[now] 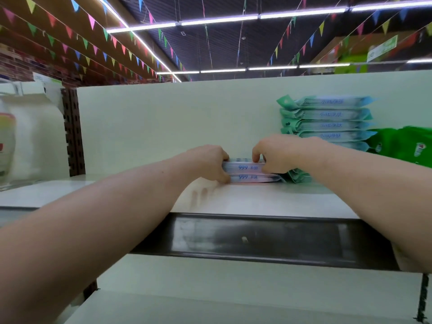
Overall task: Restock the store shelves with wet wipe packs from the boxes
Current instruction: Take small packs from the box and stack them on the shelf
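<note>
Two flat wet wipe packs (245, 172) marked "999" lie stacked on the white top shelf (245, 202), near its back panel. My left hand (208, 163) grips the left end of the two packs, thumb below and fingers on top. The fingers of my right hand (273, 155) curl over the right end of the upper pack. Just to the right stands a tall stack of teal wet wipe packs (327, 120), its lower part hidden behind my right forearm.
Bright green packs (404, 143) lie at the far right of the shelf. A white bottle (7, 141) stands on the neighbouring shelf at the left, past a dark perforated upright (73, 132). A dark price rail (257, 239) runs along the shelf's front edge, with another white shelf below.
</note>
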### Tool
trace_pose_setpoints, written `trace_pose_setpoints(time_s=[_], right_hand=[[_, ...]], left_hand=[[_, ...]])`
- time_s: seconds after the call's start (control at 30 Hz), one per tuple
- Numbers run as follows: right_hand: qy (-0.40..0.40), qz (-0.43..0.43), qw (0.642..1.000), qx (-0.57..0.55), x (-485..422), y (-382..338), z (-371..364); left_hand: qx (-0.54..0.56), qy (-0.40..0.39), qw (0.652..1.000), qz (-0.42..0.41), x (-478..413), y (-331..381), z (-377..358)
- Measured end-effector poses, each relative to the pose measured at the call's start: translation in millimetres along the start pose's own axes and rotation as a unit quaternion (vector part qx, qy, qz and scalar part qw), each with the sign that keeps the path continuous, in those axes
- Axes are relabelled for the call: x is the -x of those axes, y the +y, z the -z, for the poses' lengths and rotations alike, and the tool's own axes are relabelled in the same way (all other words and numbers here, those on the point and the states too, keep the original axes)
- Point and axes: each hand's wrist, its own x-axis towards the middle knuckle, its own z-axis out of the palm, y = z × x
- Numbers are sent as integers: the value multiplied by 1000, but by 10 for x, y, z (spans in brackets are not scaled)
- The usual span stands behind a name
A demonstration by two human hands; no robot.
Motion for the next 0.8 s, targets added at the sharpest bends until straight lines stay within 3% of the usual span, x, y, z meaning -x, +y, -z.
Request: trace_pose_setpoints(time_s=[0.3,0.57,0.8], right_hand=[[36,-17,997,-59,246,-105,343],[19,-89,996,-12,631,-282,370],[25,-192,981,11,1073,-467,469]], left_hand=[[83,-18,996,-9,133,171,459],[99,-27,988,-113,258,400,401],[162,8,958,-238,495,583,545]])
